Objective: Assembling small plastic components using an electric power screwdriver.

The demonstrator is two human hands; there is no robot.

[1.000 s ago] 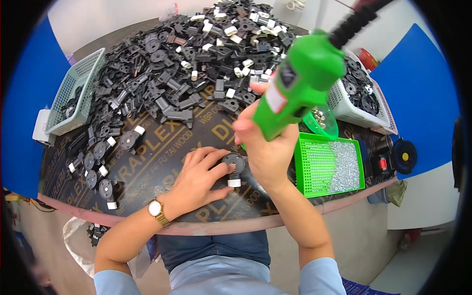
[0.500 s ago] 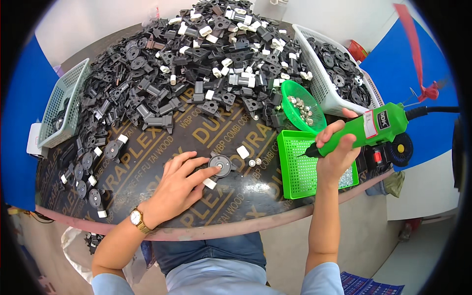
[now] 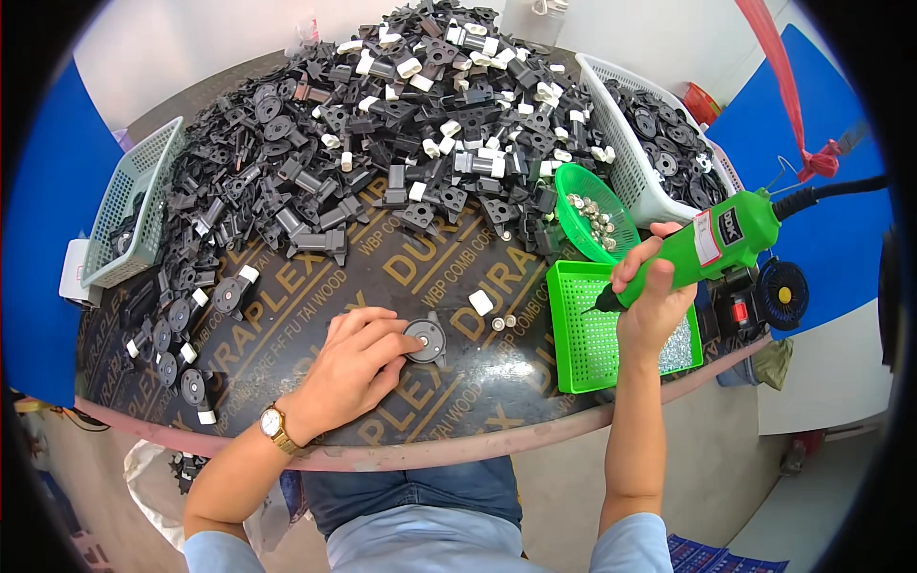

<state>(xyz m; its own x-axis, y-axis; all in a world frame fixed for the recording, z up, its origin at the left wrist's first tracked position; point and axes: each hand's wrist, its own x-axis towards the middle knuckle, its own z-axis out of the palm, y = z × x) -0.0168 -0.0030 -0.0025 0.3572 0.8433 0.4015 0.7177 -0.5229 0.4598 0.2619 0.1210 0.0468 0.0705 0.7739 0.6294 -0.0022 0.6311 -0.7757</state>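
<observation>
My left hand (image 3: 355, 361) lies on the board with its fingers bent and drawn together, gripping the edge of a black round plastic part (image 3: 427, 344). A fingertip rests near the part's centre, and the thumb is mostly hidden. Wrapped round a green electric screwdriver (image 3: 718, 239) is my right hand (image 3: 651, 304). The tool is tilted, its dark tip pointing left and down over a green basket tray (image 3: 564, 374) of small silvery pieces. Beside the round part lie a white plastic cap (image 3: 480, 302) and two small metal pieces (image 3: 503, 323).
A large heap of black and white plastic parts (image 3: 382, 124) covers the back. Several joined parts (image 3: 193, 385) lie at the left, near a pale basket (image 3: 158, 224). A green colander (image 3: 573, 205) and a white basket (image 3: 597, 95) stand at the right. A red strap (image 3: 788, 86) hangs above the screwdriver.
My left fingers have curled closer together, and the round part has turned, its white end no longer showing. The screwdriver stays in my right hand. The whole view has shifted slightly.
</observation>
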